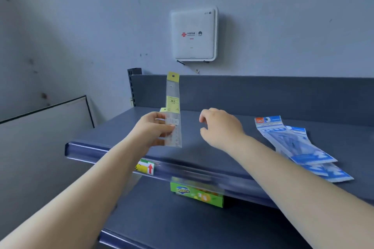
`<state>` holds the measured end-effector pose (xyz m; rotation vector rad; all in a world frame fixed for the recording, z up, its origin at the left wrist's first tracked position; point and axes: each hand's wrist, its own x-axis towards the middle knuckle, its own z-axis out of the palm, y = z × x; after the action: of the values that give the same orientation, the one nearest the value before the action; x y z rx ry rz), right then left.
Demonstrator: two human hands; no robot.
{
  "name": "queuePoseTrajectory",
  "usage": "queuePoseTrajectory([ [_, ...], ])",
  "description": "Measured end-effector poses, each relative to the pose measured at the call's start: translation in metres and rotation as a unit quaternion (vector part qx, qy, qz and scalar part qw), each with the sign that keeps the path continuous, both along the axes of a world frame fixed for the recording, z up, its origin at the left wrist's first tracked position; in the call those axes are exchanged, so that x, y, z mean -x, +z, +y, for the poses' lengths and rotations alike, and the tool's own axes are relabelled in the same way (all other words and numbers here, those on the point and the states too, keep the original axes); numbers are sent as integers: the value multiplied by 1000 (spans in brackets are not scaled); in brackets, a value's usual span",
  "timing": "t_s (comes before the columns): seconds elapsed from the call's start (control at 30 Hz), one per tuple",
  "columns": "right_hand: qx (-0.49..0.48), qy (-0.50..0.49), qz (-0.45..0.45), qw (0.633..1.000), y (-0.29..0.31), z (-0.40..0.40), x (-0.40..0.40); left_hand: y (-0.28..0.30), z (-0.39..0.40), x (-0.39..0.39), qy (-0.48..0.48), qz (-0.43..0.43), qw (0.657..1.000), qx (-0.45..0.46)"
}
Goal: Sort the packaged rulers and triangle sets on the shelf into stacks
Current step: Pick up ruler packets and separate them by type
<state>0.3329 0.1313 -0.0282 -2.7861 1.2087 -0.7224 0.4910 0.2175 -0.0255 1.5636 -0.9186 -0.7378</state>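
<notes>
Across the middle of the view runs one dark grey metal shelf (212, 127), with a second, lower dark grey shelf (162, 224) beneath it at the near edge. On the upper shelf's right side lie two blue-and-white packaged triangle sets (299, 143), overlapping in a loose fan, the nearer one partly covered by the other. One white square wall-mounted box (194, 34) hangs on the far wall. One green printed carton (197, 194) sits on the lower shelf, its top hidden by the upper shelf's front rail. The left hand (153, 129) pinches the lower end of one clear packaged ruler with a yellow header (172, 111), held upright above the upper shelf's left part. The right hand (220, 125) hovers just right of it, fingers loosely curled, holding nothing. A yellow sliver behind the ruler is too hidden to identify. One yellow price tag with a red arrow (145, 167) sits on the front rail.
</notes>
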Motion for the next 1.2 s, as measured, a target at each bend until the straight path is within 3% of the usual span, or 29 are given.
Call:
queuePoseTrajectory([
  [0.33,44,30,183,982,14,-36,-82,1,-14,-71,48,-63,996,-48],
  [0.57,24,16,211,977,16,-48,-107,-7,-40,-106,43,-121,988,-88],
  [0.63,28,7,206,978,20,-51,-111,-10,-48,-117,53,-173,977,-109],
  [0.73,40,-22,204,978,24,-51,-116,-8,-60,-130,53,-337,931,-133],
  [0.83,50,-61,199,977,25,-48,-117,0,-70,-129,-6,-423,900,-105],
  [0.97,73,-121,190,972,22,-41,-111,6,-86,-119,-43,-605,793,-56],
  [1.1,76,-179,173,966,17,-29,-94,5,-97,-96,-73,-673,736,-8],
  [1.2,74,-222,165,958,11,-19,-72,3,-103,-69,-97,-694,713,31],
])
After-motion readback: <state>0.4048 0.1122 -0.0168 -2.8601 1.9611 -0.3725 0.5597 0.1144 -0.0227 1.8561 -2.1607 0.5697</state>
